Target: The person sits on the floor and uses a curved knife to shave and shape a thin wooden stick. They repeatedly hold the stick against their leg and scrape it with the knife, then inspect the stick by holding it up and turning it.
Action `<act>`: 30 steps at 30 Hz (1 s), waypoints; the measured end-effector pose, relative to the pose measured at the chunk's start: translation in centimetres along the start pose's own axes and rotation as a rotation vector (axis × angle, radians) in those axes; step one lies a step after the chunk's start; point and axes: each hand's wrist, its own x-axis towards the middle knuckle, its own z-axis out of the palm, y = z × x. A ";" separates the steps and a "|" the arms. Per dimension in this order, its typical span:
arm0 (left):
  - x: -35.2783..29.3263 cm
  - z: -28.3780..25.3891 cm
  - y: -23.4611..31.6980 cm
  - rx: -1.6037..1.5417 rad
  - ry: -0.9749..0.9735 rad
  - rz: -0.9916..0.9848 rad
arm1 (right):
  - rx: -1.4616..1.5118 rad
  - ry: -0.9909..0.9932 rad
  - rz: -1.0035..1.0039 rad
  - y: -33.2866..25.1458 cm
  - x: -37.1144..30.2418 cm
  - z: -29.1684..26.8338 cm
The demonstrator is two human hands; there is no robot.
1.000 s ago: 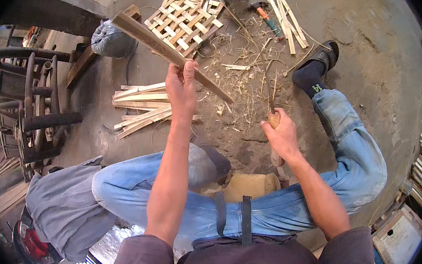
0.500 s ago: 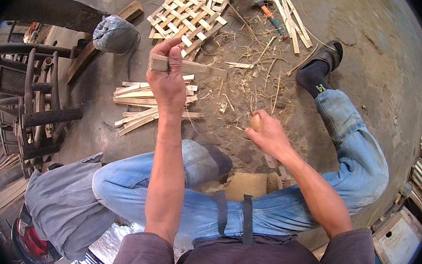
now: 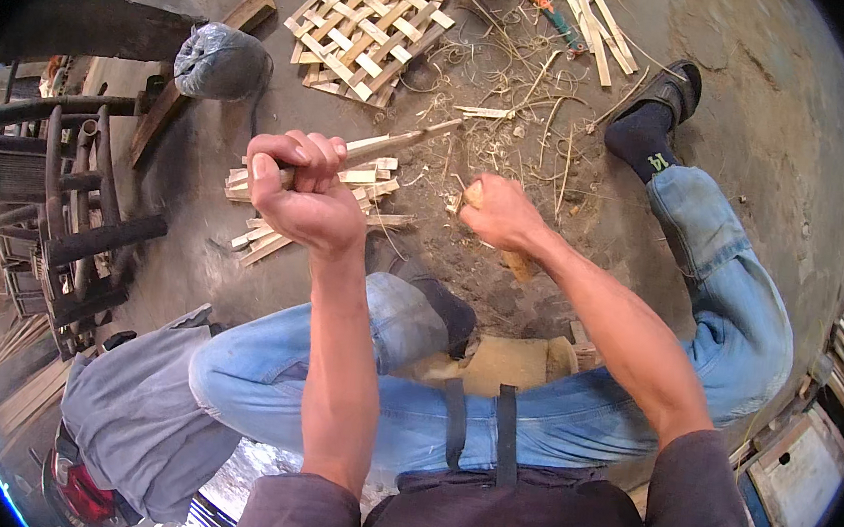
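Note:
My left hand (image 3: 308,188) is closed in a fist around a wooden strip (image 3: 397,144). The strip's free end points right and slightly away from me, above the floor. Lower and to the right, my right hand (image 3: 504,213) is wrapped round a tool with a pale wooden handle (image 3: 473,196). Most of that tool is hidden by the fingers, so its kind does not show. A gap separates the two hands. Behind the left hand lies a pile of short wooden strips (image 3: 373,189). Thin curled shavings (image 3: 515,121) are scattered beyond the right hand.
Woven strip panels (image 3: 372,33) lie at the far centre. A hammer (image 3: 554,19) with an orange and teal handle rests near long strips (image 3: 602,38). At left stand a plastic-wrapped bundle (image 3: 222,62) and a dark chair (image 3: 77,193). A yellowish block (image 3: 508,369) is between my legs.
My left hand has come nearer and turned its fist, so the strip now slants up to the right. The right hand has moved slightly left and away from me with the tool.

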 end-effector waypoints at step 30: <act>1.6 -1.1 0.5 0.041 0.236 0.064 | 0.009 0.064 -0.039 0.9 1.0 0.6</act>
